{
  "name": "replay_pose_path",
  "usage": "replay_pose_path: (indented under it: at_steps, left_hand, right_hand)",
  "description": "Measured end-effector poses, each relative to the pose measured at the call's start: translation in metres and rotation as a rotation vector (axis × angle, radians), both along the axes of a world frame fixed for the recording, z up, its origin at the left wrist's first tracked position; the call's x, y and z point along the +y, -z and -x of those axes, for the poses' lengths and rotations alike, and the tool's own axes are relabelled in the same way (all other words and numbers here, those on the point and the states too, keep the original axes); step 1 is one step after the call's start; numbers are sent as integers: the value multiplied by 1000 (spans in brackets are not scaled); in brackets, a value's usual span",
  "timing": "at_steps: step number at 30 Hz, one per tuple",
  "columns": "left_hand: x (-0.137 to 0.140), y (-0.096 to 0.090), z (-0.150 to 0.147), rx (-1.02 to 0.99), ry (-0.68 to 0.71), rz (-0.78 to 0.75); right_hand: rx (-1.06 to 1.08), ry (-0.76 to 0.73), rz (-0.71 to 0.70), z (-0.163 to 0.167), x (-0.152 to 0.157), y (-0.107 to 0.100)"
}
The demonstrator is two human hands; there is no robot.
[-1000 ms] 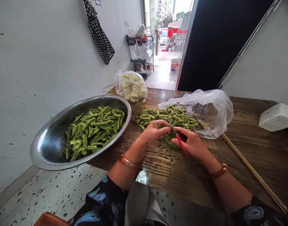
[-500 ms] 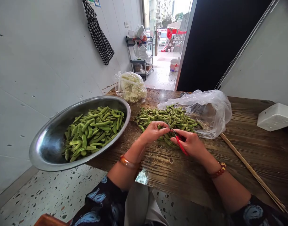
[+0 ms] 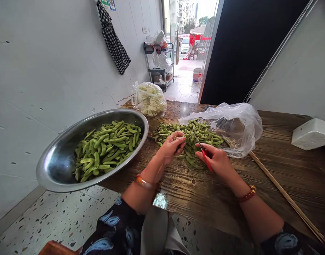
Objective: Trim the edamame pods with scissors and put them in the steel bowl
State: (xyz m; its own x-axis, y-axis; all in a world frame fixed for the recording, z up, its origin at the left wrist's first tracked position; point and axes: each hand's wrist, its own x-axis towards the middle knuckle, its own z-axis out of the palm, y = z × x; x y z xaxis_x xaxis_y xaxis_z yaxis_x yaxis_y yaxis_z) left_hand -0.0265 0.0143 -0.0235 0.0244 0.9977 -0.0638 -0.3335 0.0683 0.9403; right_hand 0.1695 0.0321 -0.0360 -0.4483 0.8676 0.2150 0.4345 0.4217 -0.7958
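My left hand (image 3: 173, 147) is closed, its fingers pinched at the near edge of a heap of edamame pods (image 3: 203, 132). A bit of green shows at its fingertips, an edamame pod mostly hidden by the fingers. Red-handled scissors (image 3: 205, 158) are in my right hand (image 3: 217, 161), with the blades pointing up and left over the heap. A gap separates the scissor tips from my left hand. To the left, a large steel basin (image 3: 55, 161) holds many green pods (image 3: 106, 147).
Behind the heap lies a clear plastic bag (image 3: 247, 120). Cauliflower in a bag (image 3: 151, 101) stands at the table's far edge. Thin wooden sticks (image 3: 284, 193) lie along the right, and a white box (image 3: 312, 134) sits farther right on the wooden table (image 3: 178, 191).
My hands have come apart. The left has drawn slightly left with its fingers curled in, and the right, still with the scissors, has shifted a little right, away from it.
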Motion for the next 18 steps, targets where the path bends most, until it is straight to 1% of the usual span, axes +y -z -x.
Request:
replay_pose_path:
  at_steps: [5,9,14,18]
  left_hand:
    - [0,1,-1,6,41,-29]
    - [0,0,-2,-23,4,-9]
    - [-1,0,-3,-114,-33,33]
    - [-1,1,-6,-141,9,19]
  right_hand:
    - [-23,-7,-31,1,-3,-1]
    - [-42,-1,-76,1,-4,-1]
    - [-60,-12,-85,3,-5,1]
    - [-62,-4,-103,4,-5,3]
